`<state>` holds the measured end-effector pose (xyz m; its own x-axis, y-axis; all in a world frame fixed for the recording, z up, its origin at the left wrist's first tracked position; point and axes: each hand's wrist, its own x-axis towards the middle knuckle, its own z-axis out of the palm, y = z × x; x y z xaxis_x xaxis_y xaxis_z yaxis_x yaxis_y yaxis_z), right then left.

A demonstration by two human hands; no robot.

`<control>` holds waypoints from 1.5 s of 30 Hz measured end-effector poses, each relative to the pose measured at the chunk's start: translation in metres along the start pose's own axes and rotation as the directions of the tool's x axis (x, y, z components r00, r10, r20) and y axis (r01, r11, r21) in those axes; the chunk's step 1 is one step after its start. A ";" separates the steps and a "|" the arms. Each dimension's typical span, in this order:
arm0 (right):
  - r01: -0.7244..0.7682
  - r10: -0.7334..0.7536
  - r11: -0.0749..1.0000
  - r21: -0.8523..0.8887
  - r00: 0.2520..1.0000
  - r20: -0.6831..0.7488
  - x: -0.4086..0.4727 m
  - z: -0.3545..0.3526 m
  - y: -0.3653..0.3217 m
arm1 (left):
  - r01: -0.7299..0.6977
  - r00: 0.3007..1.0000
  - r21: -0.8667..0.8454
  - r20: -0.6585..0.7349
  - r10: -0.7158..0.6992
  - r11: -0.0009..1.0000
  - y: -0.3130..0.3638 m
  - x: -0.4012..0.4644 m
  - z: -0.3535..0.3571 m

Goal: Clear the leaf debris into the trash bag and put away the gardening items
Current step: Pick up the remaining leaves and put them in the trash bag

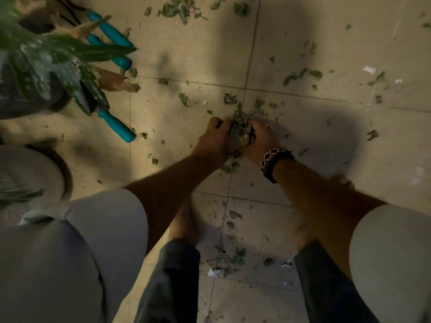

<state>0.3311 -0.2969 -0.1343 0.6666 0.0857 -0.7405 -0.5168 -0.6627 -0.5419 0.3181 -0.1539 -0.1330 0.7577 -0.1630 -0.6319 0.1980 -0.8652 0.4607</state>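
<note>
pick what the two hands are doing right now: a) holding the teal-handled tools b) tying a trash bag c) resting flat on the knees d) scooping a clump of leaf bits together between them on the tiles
d: the left hand and right hand are cupped toward each other around a clump of leaf debris on the tiled floor, while the teal-handled tools lie untouched near the potted plant.

Left hand (213, 138) and right hand (260, 142) together, fingers curled, arms outstretched downward

Home patio/balcony: tiled floor (303, 43), potted plant (46, 61), teal garden tools (116, 125).
</note>
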 end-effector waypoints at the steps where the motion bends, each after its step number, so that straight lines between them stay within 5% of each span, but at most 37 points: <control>1: 0.010 -0.010 1.000 -0.012 1.000 0.010 -0.003 -0.006 -0.003 | 0.003 1.000 0.009 0.001 -0.003 1.000 0.004 0.001 0.000; 6: 0.000 -0.003 0.995 0.100 1.000 0.025 -0.003 -0.020 -0.004 | 0.045 0.997 -0.027 0.060 -0.043 0.999 0.021 0.014 -0.008; 15: -0.055 0.062 0.982 0.183 0.998 -0.033 -0.064 -0.073 -0.033 | -0.144 0.989 -0.048 0.024 0.145 0.988 0.071 -0.025 -0.061; 23: -0.067 0.105 0.961 0.269 0.986 -0.129 -0.201 -0.193 -0.147 | -0.184 0.983 -0.063 0.007 0.185 0.981 0.194 -0.123 -0.200; 34: 0.118 -0.060 0.972 0.203 0.961 -0.272 -0.419 -0.370 -0.334 | -0.294 0.940 0.073 -0.159 0.302 0.953 0.381 -0.283 -0.422; 45: 0.251 -0.141 0.934 0.254 0.913 -0.382 -0.570 -0.423 -0.450 | -0.377 0.864 0.216 -0.269 0.426 0.901 0.451 -0.423 -0.563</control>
<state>0.4114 -0.3622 0.6995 0.8870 -0.1122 -0.4480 -0.4521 -0.4090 -0.7927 0.4373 -0.2083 0.6934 0.9059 -0.3823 -0.1820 -0.2419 -0.8201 0.5186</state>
